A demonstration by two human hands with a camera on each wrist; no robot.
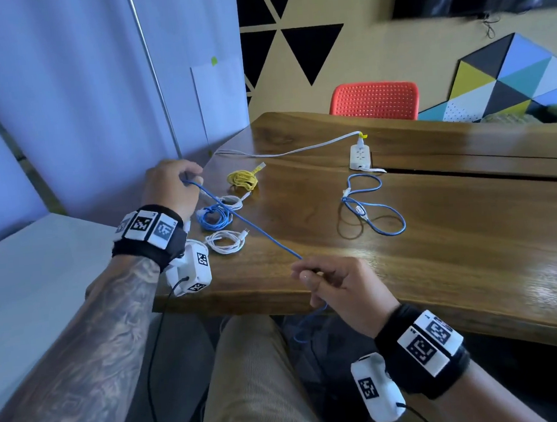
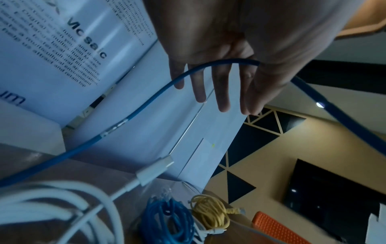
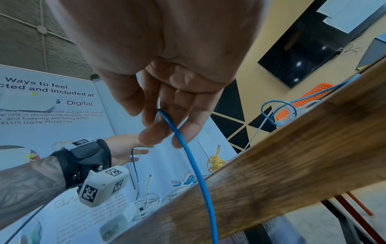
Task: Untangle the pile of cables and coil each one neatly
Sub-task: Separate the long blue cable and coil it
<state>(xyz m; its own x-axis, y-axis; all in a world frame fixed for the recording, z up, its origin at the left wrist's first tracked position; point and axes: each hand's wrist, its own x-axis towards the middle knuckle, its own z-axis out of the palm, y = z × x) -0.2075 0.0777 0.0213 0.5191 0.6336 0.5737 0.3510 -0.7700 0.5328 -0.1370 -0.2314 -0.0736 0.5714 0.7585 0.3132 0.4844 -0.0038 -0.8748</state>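
Right hand (image 1: 342, 287) pinching blue cable (image 1: 251, 228), left hand (image 1: 171, 190) pinching its far stretch, banner (image 3: 52, 105) behind ("TELUS Digital Philippines")

The counter (image 1: 440, 230) is glossy varnished wood; the blue cable (image 1: 259, 236) has a smooth plastic jacket; the orange chair (image 1: 375, 101) is perforated matt plastic.
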